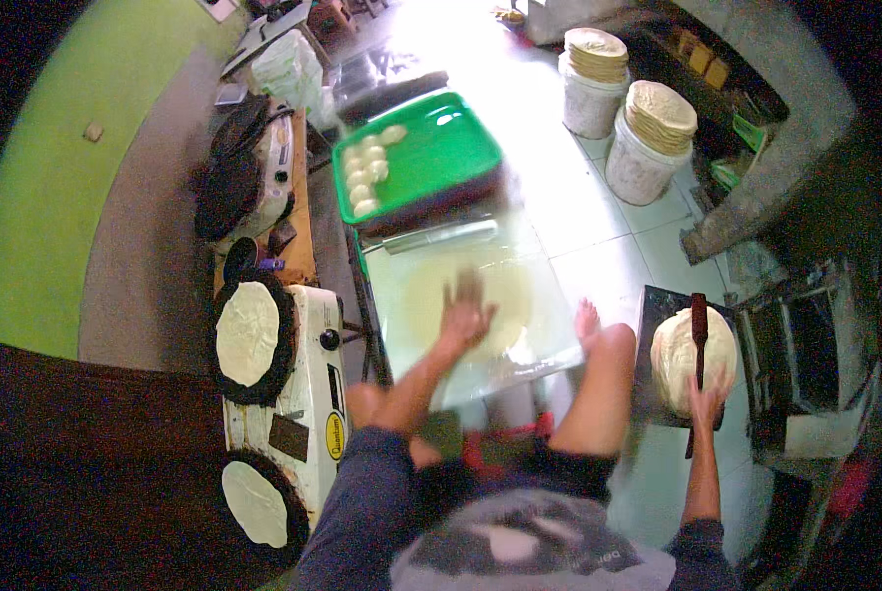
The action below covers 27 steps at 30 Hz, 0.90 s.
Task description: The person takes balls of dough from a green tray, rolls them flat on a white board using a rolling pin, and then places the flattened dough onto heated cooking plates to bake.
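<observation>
My left hand (467, 314), blurred, has its fingers spread over a thin round sheet of dough (426, 295) on a plastic-covered board (404, 347). To the right, my right hand (709, 391) is at a pile of flatbreads (677, 354) on a dark stand; a long dark flat stick (699, 325) lies across the pile by its fingers. Whether the fingers grip the stick is unclear. Two flatbreads (249, 334) (254, 504) lie on round black griddles over a white gas stove (315, 318) at my left.
A green tray (441, 159) with several dough balls (367, 173) stands beyond the board. Two white buckets (592, 103) (642, 166) topped with stacked flatbreads stand on the tiled floor at the back right. Another stove (278, 159) is at the back left.
</observation>
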### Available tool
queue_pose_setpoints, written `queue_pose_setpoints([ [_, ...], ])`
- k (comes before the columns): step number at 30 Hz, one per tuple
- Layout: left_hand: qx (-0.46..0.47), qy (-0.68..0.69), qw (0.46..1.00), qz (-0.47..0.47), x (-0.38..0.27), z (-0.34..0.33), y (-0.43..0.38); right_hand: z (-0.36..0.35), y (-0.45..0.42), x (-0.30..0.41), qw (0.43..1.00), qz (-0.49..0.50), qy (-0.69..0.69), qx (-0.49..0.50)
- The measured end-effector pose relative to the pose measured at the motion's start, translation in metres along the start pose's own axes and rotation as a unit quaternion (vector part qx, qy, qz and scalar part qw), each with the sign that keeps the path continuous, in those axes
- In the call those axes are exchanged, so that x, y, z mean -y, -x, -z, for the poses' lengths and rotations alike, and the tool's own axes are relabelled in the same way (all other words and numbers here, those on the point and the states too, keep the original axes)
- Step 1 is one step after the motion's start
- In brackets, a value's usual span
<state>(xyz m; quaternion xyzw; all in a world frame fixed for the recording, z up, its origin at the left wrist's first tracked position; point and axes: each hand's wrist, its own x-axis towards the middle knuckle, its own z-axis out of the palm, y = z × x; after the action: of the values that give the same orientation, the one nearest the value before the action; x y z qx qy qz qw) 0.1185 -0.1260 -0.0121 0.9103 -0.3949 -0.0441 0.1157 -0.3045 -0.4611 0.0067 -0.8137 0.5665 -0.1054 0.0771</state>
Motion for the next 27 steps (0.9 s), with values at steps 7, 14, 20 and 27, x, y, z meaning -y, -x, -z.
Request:
queue_pose_setpoints([
  [7, -0.052, -0.018, 0.998, 0.041, 0.017, 0.005, 0.015, -0.028, 0.067, -0.077, 0.99, 0.059, -0.124, -0.009],
  [14, -0.047, 0.071, 0.99, 0.108, 0.0, 0.032, 0.086, 0.047, 0.05, 0.048, 0.96, 0.256, -0.103, 0.047],
  [20, -0.092, 0.125, 0.977, 0.148, 0.003, 0.075, 0.119, 0.072, 0.099, 0.345, 0.777, 0.558, -0.261, 0.128],
  [27, -0.145, 0.118, 0.969, 0.159, 0.031, 0.114, 0.144, 0.1, 0.155, 0.549, 0.635, 0.726, -0.156, 0.213],
])
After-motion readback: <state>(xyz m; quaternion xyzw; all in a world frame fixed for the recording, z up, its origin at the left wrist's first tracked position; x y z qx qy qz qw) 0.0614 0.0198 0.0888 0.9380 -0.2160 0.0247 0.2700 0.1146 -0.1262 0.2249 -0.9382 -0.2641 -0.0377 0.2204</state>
